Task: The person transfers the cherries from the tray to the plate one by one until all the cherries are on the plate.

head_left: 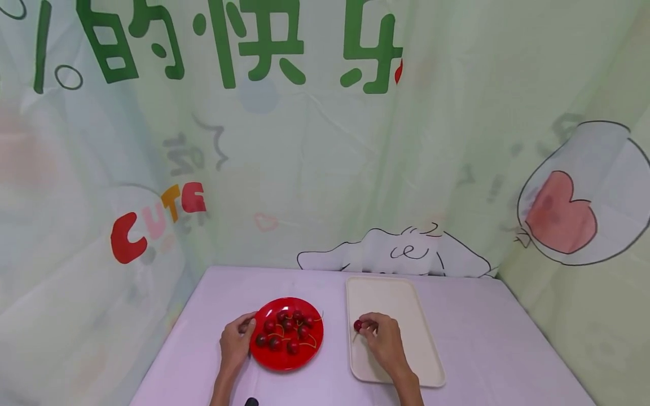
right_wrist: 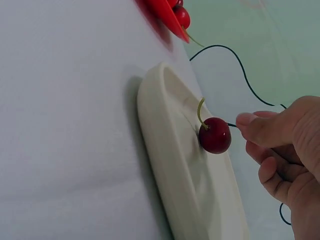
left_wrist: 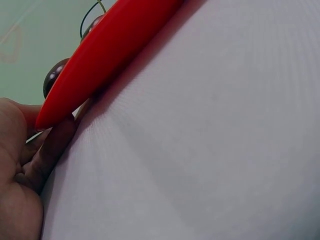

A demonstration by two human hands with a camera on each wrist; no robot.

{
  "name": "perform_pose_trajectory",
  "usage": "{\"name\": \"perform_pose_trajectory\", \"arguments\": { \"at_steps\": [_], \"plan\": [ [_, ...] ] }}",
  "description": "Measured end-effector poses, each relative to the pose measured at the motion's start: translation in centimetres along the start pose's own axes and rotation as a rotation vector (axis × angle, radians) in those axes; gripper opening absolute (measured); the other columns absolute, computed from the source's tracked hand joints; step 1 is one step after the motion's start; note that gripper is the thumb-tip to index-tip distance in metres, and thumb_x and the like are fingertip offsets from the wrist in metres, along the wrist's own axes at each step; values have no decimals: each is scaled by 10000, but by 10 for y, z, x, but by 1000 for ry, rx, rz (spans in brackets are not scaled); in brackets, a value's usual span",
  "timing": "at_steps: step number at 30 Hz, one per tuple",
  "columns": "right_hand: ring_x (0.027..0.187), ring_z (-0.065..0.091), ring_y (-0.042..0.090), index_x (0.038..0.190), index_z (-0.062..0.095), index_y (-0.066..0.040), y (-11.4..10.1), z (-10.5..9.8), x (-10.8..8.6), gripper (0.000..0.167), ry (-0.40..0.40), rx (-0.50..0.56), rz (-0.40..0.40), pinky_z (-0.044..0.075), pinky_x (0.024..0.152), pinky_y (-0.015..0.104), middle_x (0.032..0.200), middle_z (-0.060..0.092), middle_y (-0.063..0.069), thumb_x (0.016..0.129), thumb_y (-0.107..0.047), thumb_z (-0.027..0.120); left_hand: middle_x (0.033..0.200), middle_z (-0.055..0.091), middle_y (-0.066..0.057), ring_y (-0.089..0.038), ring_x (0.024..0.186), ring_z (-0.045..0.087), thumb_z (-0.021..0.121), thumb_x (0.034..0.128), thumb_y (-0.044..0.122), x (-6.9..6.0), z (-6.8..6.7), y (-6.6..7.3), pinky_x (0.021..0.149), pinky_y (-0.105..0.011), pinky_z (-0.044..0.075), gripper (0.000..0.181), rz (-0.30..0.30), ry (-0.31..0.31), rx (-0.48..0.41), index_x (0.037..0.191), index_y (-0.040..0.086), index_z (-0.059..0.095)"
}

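Note:
A red plate (head_left: 286, 365) holds several dark red cherries (head_left: 293, 346). At its left rim my left hand (head_left: 235, 345) grips the plate, and in the left wrist view that hand (left_wrist: 22, 165) has fingers under the edge of the plate (left_wrist: 110, 50). One cherry (head_left: 358, 325) with its stem is at the left part of the cream tray (head_left: 401, 304). My right hand (head_left: 387, 344) is beside it, fingers bent. The right wrist view shows a small gap between this cherry (right_wrist: 215, 135) and the fingertips of the right hand (right_wrist: 285, 145).
The plate and tray stand side by side on a pale lilac cloth (head_left: 472, 338). A small black object (head_left: 251, 402) shows at the bottom edge of the head view. Printed curtains (head_left: 330, 169) hang behind and at both sides of the table.

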State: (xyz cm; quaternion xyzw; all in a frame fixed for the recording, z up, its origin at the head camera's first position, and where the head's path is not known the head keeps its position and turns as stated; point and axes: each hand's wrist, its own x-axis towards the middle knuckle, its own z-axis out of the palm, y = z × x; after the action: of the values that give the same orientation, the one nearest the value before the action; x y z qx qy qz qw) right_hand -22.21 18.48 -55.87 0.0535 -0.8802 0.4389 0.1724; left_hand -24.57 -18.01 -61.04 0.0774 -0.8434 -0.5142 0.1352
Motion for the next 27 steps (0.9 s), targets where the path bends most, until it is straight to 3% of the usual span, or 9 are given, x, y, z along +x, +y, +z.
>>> {"name": "perform_pose_trajectory", "arguments": {
  "at_steps": [6,9,16,27],
  "plan": [
    [685,618,73,904,828,-41,8,4,-5,336,-38,28,-63,500,675,236,762,745,9,687,216,814,1188,800,-154,-182,962,656,650,1097,137,1,0,-2,789,-184,504,294,11,1,0,1359,60,759],
    [682,598,45,855,825,-66,11,8,-7,344,-75,30,-50,514,663,223,740,720,-26,656,214,812,1183,799,-155,-182,954,650,652,1096,142,1,0,-1,776,-177,499,294,6,5,-6,1358,65,761],
    [682,541,2,839,818,-76,11,12,-9,268,-146,-17,-52,499,658,215,718,671,-50,714,153,879,1193,799,-155,-184,960,658,650,1099,147,1,1,-3,789,-182,506,295,11,7,-4,1361,69,760],
    [682,499,-13,789,814,-111,14,17,-11,248,-137,-56,-76,466,637,208,724,679,-63,748,122,886,1205,804,-141,-189,989,684,639,1107,154,-1,0,-6,831,-175,514,296,10,-2,-1,1367,80,759]
  ]
}}
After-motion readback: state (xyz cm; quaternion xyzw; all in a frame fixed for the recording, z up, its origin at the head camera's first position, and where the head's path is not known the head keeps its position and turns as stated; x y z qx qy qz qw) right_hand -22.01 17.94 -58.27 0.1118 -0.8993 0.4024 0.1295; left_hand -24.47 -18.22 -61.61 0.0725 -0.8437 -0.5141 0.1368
